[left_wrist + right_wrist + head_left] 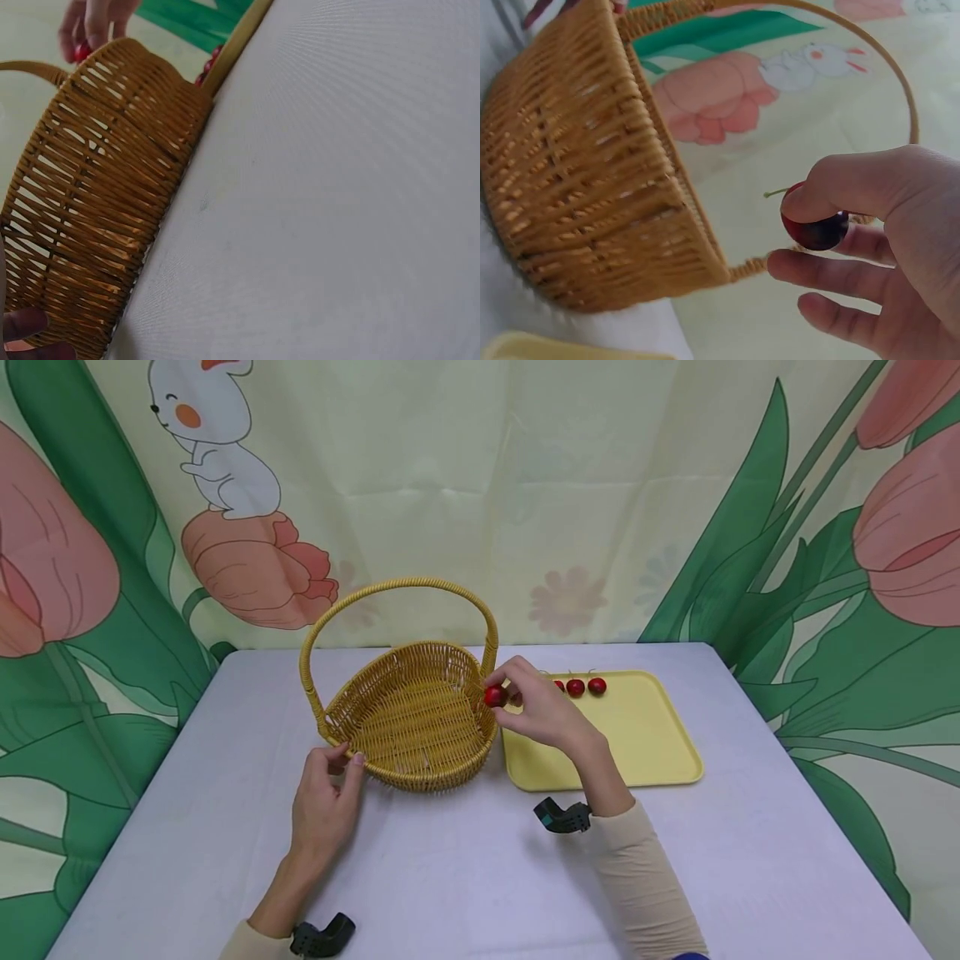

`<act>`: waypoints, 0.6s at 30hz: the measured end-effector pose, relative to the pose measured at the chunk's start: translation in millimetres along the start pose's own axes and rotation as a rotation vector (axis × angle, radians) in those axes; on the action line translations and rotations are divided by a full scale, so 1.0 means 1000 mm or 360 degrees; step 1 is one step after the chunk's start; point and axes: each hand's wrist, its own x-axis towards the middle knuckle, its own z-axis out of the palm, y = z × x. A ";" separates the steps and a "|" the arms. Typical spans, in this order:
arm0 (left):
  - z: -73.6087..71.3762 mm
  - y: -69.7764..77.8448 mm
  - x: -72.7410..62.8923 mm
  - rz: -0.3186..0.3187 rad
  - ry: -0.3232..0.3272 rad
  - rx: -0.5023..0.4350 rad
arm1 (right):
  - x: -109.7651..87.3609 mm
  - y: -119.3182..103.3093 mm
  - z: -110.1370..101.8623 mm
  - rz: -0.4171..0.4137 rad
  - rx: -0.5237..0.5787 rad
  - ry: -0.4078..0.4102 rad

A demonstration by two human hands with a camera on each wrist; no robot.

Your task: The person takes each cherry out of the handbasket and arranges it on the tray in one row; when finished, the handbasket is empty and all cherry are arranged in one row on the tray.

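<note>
A wicker basket (420,718) with a tall arched handle stands on the table, and its woven floor looks bare in the head view. My right hand (543,706) pinches a dark red cherry (817,221) between thumb and fingers at the basket's right rim; a green stem sticks out of it. My left hand (327,797) holds the basket's front left rim, thumb and fingers at the edge. Several more cherries (575,687) lie in a row on the yellow tray (630,743), partly hidden behind the right hand.
The tray sits right of the basket on a white-covered table (450,877). Behind the table hangs a curtain (465,510) printed with tulips and a rabbit. Each wrist bears a black camera mount, one (562,816) near the tray's front edge.
</note>
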 end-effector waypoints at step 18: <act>0.001 -0.001 0.001 0.0002 -0.0006 0.0002 | -0.023 0.049 -0.049 0.0273 -0.0041 0.0289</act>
